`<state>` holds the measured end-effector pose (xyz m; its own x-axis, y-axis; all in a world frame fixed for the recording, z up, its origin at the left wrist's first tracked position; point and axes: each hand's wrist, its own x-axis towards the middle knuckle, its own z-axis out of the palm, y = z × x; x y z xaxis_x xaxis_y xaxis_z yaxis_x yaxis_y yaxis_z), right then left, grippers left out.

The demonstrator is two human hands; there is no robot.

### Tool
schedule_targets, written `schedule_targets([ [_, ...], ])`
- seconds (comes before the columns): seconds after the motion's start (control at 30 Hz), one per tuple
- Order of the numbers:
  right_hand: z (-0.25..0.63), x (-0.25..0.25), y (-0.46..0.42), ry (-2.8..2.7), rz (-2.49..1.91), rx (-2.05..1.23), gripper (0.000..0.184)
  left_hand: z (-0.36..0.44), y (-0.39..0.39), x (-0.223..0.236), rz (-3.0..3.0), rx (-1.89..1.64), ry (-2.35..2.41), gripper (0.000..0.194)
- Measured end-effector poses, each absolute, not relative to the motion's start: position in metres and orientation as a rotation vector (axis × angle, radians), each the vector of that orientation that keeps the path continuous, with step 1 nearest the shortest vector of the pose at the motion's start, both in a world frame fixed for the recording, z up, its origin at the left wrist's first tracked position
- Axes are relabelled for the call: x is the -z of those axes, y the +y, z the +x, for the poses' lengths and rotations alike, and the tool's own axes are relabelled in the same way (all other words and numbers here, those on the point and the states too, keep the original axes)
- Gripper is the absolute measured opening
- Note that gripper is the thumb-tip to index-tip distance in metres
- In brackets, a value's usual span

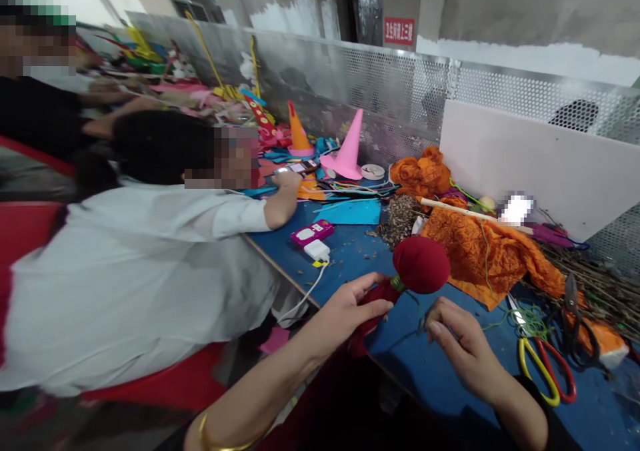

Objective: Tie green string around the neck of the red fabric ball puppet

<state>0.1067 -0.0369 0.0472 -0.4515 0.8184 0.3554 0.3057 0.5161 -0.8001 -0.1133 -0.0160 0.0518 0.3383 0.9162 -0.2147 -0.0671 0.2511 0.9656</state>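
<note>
My left hand (363, 304) is closed round the gathered neck of a dark red cloth bundle. Above the fingers its stuffed round ball (423, 265) bulges out, and loose red cloth hangs below. Green thread (397, 283) is wound round the neck. A loose end of that thread runs across to my right hand (453, 341), whose fingers are pinched together on it just right of the ball. Both hands are over the near edge of the blue table (350, 254).
Scissors with yellow and red handles (545, 371), black scissors (575, 324) and tangled green thread (533, 321) lie at right. Orange cloth (480, 251), a stick (475, 215) and dried plant bits (397, 219) lie behind. A pink cone hat (347, 151) stands farther back. A person in white (140, 271) sits at left.
</note>
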Motion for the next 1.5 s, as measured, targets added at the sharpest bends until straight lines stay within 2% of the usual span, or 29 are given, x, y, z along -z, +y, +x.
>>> schedule_targets([
  [0.13,0.097,-0.023,-0.027,-1.739,-1.028,-0.945,0.015,-0.112,-0.018,-0.048,1.062,-0.831,0.962,0.045],
  [0.27,0.086,0.004,-0.018,-1.451,-1.071,-1.013,0.034,-0.107,-0.024,-0.048,1.024,-0.797,0.88,0.048],
  [0.47,0.089,0.002,-0.021,-1.636,-1.017,-1.138,0.019,-0.102,-0.024,-0.048,1.001,-0.78,0.835,0.049],
  [0.6,0.099,-0.021,-0.025,-1.883,-0.969,-0.943,0.024,-0.106,-0.02,-0.053,0.98,-0.869,0.896,0.044],
  [0.77,0.105,-0.047,-0.041,-1.956,-0.858,-0.643,0.017,-0.105,-0.017,-0.054,1.1,-0.897,0.955,0.041],
  [0.83,0.104,-0.049,-0.045,-1.948,-0.698,-0.712,0.017,-0.101,-0.017,-0.049,1.171,-0.911,0.949,0.038],
  [1.0,0.096,-0.032,-0.041,-1.734,-0.367,-1.147,0.03,-0.086,-0.018,-0.034,1.385,-0.877,0.927,0.03],
  [1.2,0.088,-0.023,-0.041,-1.077,-0.659,-1.396,0.031,-0.077,-0.018,-0.029,1.484,-0.883,1.063,0.028],
  [1.5,0.076,-0.026,-0.055,-0.952,-0.852,-1.401,0.035,-0.073,-0.011,-0.002,1.51,-0.975,1.183,0.042],
])
